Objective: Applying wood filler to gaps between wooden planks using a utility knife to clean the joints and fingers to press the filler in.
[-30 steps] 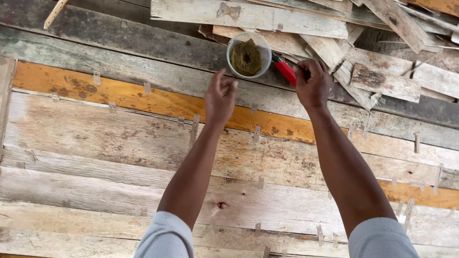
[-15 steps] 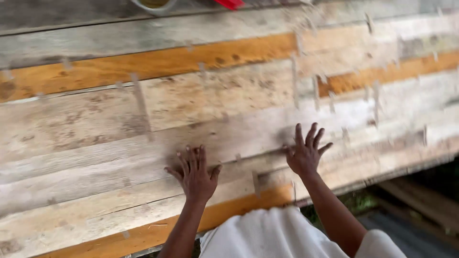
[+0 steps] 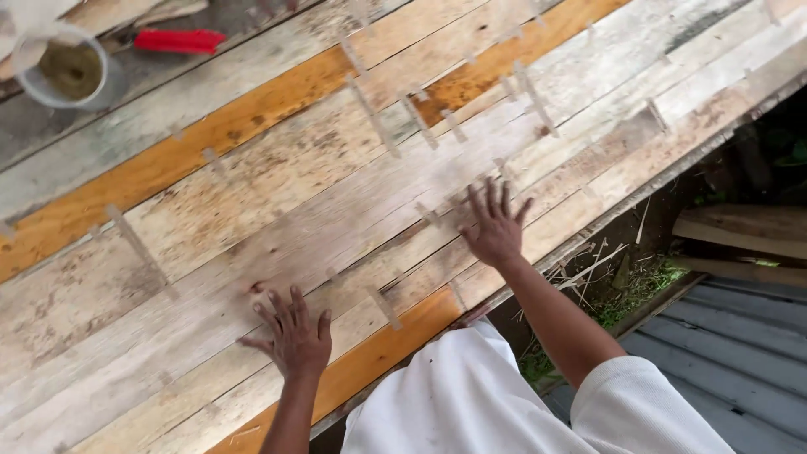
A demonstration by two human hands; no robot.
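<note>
Left hand flat, fingers spread, grasping nothing, pressing plank panel. Right hand same, farther along panel. Next likely: firm push.

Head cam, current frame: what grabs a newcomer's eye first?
Two bare hands pressed flat, fingers spread, on a wide panel of weathered planks: the left hand low and centre-left, the right hand nearer the panel's edge. An orange plank cuts diagonally across the pale wood. At top left stand a clear cup of brownish stuff and a red tool.
</note>
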